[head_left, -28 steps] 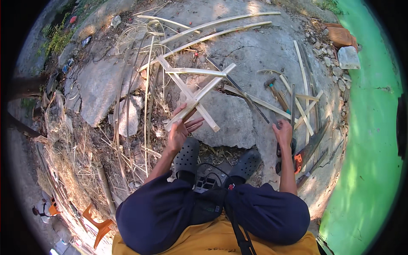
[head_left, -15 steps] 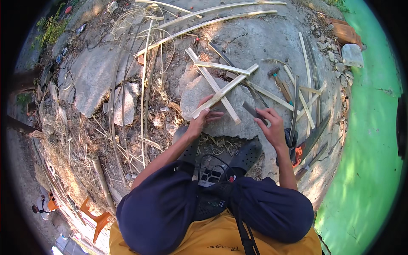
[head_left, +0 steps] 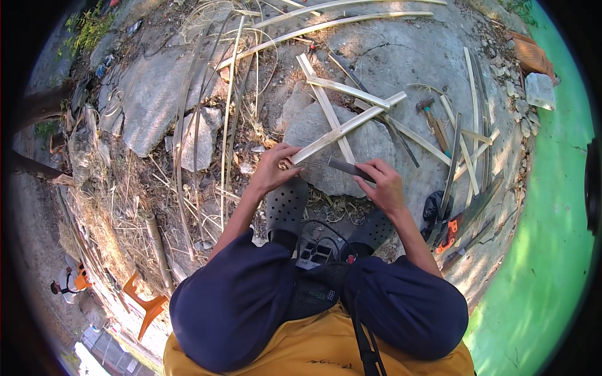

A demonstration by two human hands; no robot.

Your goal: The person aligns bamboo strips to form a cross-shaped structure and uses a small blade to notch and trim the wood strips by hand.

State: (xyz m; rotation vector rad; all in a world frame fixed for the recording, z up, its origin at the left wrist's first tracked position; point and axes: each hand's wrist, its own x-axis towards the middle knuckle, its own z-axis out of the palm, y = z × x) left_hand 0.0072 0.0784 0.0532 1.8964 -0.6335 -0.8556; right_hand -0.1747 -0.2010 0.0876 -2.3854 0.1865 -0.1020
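Pale wooden strips are joined in a crossed, roughly triangular frame [head_left: 338,133], lying over a flat rock slab [head_left: 370,147]. My left hand [head_left: 271,170] is closed at the near end of the long diagonal strip, fingers curled about its tip. In my right hand [head_left: 384,185] is a flat, dark grey, blade-like piece [head_left: 346,167], pinched between thumb and fingers. It points left toward that strip's near end, close to the lower tip of the crossing strip. Whether it is a knife or a file I cannot tell.
A hammer [head_left: 435,126] lies right of the slab among loose wooden strips. Nearer is a saw with an orange handle [head_left: 448,237]. Long strips [head_left: 338,26] lie at the back. Green water [head_left: 555,207] borders the right side. An orange chair [head_left: 145,304] stands lower left.
My right hand has brought the dark piece left, nearer the frame's near end. My left hand has shifted its grip around the strip's tip. The whole view has shifted slightly.
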